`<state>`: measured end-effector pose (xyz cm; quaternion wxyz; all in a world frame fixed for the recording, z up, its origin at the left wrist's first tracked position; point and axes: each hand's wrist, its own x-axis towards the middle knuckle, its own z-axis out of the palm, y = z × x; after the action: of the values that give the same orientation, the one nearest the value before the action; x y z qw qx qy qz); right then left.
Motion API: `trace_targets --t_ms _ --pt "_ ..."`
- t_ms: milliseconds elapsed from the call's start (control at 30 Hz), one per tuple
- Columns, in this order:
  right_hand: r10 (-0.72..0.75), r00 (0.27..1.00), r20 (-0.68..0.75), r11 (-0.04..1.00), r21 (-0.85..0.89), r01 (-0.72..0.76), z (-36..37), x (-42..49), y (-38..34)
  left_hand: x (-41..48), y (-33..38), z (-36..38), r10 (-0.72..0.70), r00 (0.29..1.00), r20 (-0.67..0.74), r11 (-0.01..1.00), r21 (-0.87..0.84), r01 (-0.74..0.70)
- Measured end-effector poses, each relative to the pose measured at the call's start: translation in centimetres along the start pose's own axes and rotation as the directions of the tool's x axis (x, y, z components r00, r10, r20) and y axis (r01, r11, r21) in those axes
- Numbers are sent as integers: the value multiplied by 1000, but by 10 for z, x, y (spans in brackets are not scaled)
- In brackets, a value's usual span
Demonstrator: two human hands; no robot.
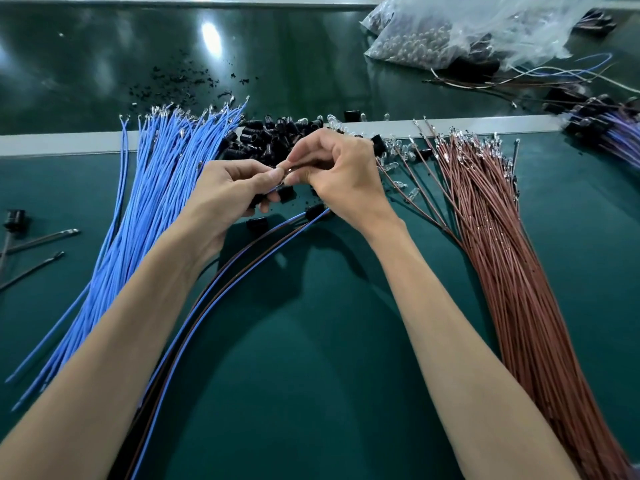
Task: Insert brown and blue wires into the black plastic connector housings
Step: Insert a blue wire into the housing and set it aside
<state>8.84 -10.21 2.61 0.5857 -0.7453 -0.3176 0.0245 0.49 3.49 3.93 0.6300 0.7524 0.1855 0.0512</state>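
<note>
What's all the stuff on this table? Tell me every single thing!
blue wires: big bundle, blue, left
brown wires: big bundle, brown, right
black connector housings: heap, black, behind the hands
clear bulbs: many, see-through, right of the heap
loose wires: several, blue and brown, under the left arm
plastic bags: at least two, clear, far right
mat: one, green, underneath
small part: one, too tiny to name, between both hands
left hand: pinches the part
right hand: pinches it too
</note>
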Motion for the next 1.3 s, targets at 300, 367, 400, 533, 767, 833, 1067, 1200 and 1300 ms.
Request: trace_targets --t_ms 300,367,400,533,767,833,1067,1200,1300 --pt "41 997 66 998 45 -44 -3 -3 3 -1 -2 0 2 998 63 1000 -17 -1" --pt "36 997 69 998 51 -39 -1 -3 4 0 -2 -1 -27 998 64 1000 -14 28" --pt "28 997 67 998 51 -31 0 -2 4 0 -2 -1 -51 997 63 998 -24 52" --pt "4 998 55 999 42 -7 -1 -1 4 2 2 -4 -103 991 90 989 -93 111" --pt "-9 998 56 999 48 6 -8 1 6 2 2 -15 -96 971 219 995 29 92" --pt "-20 999 50 998 57 17 -12 3 4 2 2 -19 -99 961 259 993 93 77" --pt "-44 999 31 996 76 41 -26 5 3 3 3 -36 -50 953 298 981 194 -9" --pt "-39 998 54 997 64 36 -23 4 4 0 5 -35 26 949 313 980 178 -86" --pt "-41 997 68 997 68 37 -21 3 4 0 4 -33 45 951 306 983 158 -97"
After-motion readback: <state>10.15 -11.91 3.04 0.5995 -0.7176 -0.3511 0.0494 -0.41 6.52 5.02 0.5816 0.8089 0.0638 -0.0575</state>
